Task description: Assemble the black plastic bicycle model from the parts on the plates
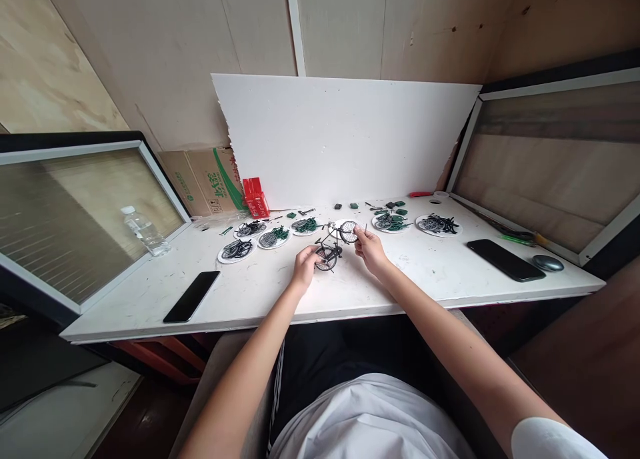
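Between my hands, just above the white table, is a small black model bicycle (331, 253) with thin spoked wheels. My left hand (305, 265) is closed on its rear wheel, the one nearer to me. The fingers of my right hand (371, 247) pinch the front wheel (349, 231) at its right side. Beyond the bicycle, a paper plate (294, 232) of green and dark parts lies to the left, and another plate (375, 227) with green parts and small wheels lies to the right. My fingers partly cover both wheels.
More plates of black parts (221, 257) (461, 229) stand left and right. Phones (193, 297) (505, 259) lie near both front corners, with a mouse (547, 263) at right. A water bottle (145, 231), red box (256, 199) and carton (203, 182) stand left. A white board (345, 139) closes the back.
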Available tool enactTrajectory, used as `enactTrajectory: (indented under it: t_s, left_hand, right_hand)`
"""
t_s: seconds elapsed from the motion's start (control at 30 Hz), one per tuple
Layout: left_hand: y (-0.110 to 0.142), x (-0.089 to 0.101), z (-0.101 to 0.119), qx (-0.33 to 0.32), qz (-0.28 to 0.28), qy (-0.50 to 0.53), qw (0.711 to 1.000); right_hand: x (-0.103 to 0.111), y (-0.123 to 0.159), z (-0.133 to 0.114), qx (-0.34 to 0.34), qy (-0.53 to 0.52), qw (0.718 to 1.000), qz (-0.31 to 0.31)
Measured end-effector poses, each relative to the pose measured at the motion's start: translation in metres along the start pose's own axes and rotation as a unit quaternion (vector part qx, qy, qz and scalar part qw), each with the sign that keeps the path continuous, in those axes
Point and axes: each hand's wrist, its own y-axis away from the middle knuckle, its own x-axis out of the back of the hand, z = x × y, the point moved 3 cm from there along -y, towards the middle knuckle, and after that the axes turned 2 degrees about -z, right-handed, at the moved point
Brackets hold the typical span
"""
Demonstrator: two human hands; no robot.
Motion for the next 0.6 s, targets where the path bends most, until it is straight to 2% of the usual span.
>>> enactTrajectory:
  t_s: [0.13,0.27,0.4,0.6]
  left_hand:
    - [0.0009,-0.0007,0.0001,0.031,-0.03,0.062,0.997]
    - [0.0021,-0.0033,0.0047,-0.017,-0.042,0.07,0.997]
    - [0.0013,-0.0039,0.006,-0.067,-0.004,0.026,0.997]
    - [0.0025,-0.0059,0.005,-0.08,-0.015,0.023,0.996]
  right_hand:
    - [0.0007,0.0003,0.001,-0.012,-0.013,1.0,0.006]
    - [0.0004,0.0009,0.0013,-0.026,-0.047,0.999,0.01]
    - [-0.0012,0.0026,-0.0006,-0.038,-0.07,0.997,0.015]
    - [-0.005,0.0077,-0.0031,-0.045,-0.13,0.99,0.011]
